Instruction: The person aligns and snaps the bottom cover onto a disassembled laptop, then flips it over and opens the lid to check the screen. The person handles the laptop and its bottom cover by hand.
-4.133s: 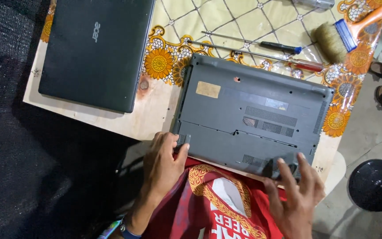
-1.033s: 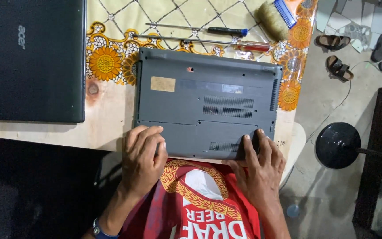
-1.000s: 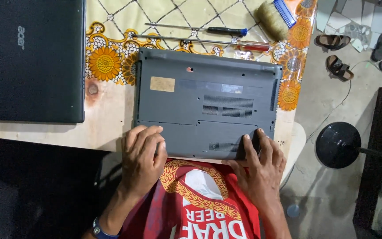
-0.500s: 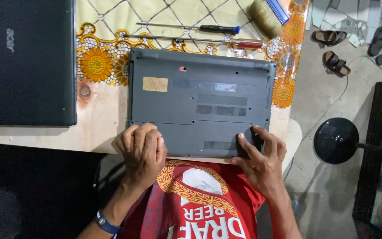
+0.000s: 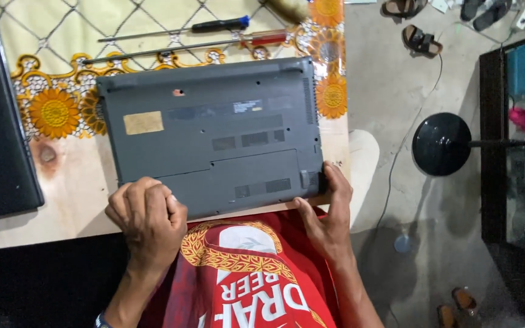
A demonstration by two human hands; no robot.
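Note:
A grey laptop (image 5: 214, 133) lies closed and upside down on the table, bottom panel facing up, with a tan sticker near its left side. My left hand (image 5: 148, 215) is curled over its near-left corner, fingers bent onto the edge. At the near-right corner my right hand (image 5: 329, 212) grips the laptop, with the thumb under the front edge and the fingers up the right side.
Two long screwdrivers, one black-handled (image 5: 220, 25) and one red-handled (image 5: 268, 37), lie beyond the laptop on a flowered cloth (image 5: 56, 112). A black laptop (image 5: 1, 133) sits at the left. On the floor to the right are a round black stand (image 5: 442, 144) and sandals (image 5: 417, 39).
My right hand has slid from the laptop's bottom panel to its near-right corner. The left hand has stayed curled at the near-left corner, and the view has shifted.

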